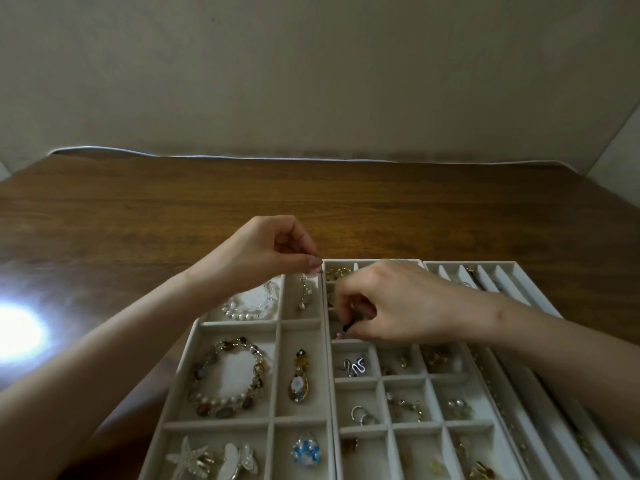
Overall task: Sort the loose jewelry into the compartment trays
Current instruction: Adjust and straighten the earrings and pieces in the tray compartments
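**Both hands over the far compartments of the jewelry trays**

My right hand (391, 303) is curled over the middle tray (381, 377), thumb and forefinger narrowed onto a tiny piece with a dark tip and a pink bead (341, 332) at the near edge of a small compartment in the tray's left column. I cannot tell whether the piece is lifted or resting on the lining. My left hand (273, 252) hovers above the far right compartment of the left tray (277, 368), fingertips pinched on the top end of a thin beaded chain (304, 294) that hangs down into that compartment.

Beside the chain, a pearl bracelet (249, 303) lies in the far left compartment. One row nearer, a bracelet of brown stones and pearls (225, 375) fills the wide compartment, and a gold pendant with a white flower (299, 379) lies in the narrow one next to it. The nearest row holds pale hair clips (214, 459) and a blue flower piece (306, 450).

In the middle tray, just near of my right hand, sits a silver wavy earring (355, 367); silver hoops (362, 415) lie a compartment closer to me. Other small pieces there are too blurred to name. A third tray (512, 285) with long slots lies against the right side. All three stand on the brown wooden bench (173, 202), with a bright glare (17, 332) at its left.
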The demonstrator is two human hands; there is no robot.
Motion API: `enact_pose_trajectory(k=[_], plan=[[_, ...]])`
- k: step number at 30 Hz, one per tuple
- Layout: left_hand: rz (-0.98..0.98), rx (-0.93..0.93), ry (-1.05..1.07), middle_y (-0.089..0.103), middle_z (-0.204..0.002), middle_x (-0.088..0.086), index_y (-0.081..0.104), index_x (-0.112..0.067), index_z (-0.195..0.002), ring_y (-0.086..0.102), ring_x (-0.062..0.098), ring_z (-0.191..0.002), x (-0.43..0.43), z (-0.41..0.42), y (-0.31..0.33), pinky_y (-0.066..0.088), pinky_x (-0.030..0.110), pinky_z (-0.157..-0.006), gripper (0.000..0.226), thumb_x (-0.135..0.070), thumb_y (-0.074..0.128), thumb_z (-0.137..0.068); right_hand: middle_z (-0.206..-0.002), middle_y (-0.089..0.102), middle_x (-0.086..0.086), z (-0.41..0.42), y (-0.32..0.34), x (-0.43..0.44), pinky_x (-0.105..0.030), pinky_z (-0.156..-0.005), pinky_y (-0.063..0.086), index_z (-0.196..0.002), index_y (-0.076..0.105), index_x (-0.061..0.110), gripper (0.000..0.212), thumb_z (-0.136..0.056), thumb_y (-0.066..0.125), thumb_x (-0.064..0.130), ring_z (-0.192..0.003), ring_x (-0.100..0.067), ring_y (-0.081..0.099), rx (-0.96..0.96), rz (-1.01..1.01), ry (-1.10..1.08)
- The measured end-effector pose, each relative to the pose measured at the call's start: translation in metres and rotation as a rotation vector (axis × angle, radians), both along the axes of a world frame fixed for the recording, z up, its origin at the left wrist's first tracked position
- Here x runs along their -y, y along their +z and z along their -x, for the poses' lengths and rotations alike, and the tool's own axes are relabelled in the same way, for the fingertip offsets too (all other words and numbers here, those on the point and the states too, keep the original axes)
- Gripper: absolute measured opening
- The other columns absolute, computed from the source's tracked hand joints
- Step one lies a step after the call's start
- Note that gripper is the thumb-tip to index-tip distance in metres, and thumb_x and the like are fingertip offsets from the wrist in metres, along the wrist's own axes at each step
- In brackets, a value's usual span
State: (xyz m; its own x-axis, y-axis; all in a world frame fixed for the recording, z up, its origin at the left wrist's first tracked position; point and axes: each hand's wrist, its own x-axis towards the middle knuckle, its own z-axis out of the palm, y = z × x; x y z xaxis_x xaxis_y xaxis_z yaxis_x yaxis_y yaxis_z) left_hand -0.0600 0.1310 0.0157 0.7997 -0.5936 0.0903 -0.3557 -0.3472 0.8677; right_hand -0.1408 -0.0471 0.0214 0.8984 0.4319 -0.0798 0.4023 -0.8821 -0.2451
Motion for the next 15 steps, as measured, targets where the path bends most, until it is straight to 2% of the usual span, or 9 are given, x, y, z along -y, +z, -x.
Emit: enact_pose_trajectory(k=[3,5,9,12,15], plan=[[-0.041,0.018,0.012,0.073,-0.078,0.002,0.064,-0.011,-0.081,0.067,0.008,-0.07,0.0,0.0,-0.001,0.051,0.015,-0.061,0.01,-0.013,0.072,-0.076,-0.077,0.054,0.014,0.0,0.0,0.0,-0.023,-0.064,0.046,-0.078,0.058,0.028,0.015,-0.078,0.072,0.034,-0.074,-0.002,0.053,-0.027,-0.073,-0.024],[-0.046,0.011,0.018,0.073,-0.078,0.002,0.063,-0.009,-0.083,0.068,0.01,-0.071,0.0,0.0,-0.001,0.054,0.018,-0.065,0.011,-0.013,0.072,-0.077,-0.079,0.055,0.014,0.001,0.001,0.001,-0.02,-0.063,0.046,-0.077,0.059,0.025,0.016,-0.078,0.074,0.029,-0.073,0.0,0.053,-0.044,-0.121,-0.051],[0.041,-0.078,0.026,0.073,-0.074,0.005,0.059,-0.003,-0.087,0.07,0.012,-0.069,-0.002,-0.002,-0.001,0.053,0.017,-0.061,0.012,-0.006,0.068,-0.079,-0.073,0.057,0.013,0.002,0.005,0.003,-0.014,-0.059,0.042,-0.072,0.058,0.023,0.018,-0.078,0.074,0.017,-0.065,0.005,0.051,-0.04,-0.25,-0.135],[0.084,-0.136,0.007,0.072,-0.077,0.01,0.057,0.001,-0.094,0.07,0.015,-0.07,-0.003,-0.002,-0.001,0.053,0.018,-0.062,0.014,0.0,0.064,-0.081,-0.075,0.061,0.011,0.001,0.009,0.005,-0.017,-0.058,0.045,-0.078,0.059,0.025,0.017,-0.078,0.076,0.019,-0.065,0.002,0.055,-0.055,-0.316,-0.168],[0.057,-0.128,-0.029,0.07,-0.087,0.012,0.06,-0.002,-0.1,0.07,0.015,-0.075,-0.003,-0.001,-0.001,0.053,0.018,-0.065,0.016,0.001,0.059,-0.084,-0.08,0.061,0.012,0.001,0.01,0.009,-0.016,-0.061,0.045,-0.093,0.063,0.034,0.021,-0.082,0.071,0.018,-0.069,0.002,0.055,-0.094,-0.346,-0.166]])
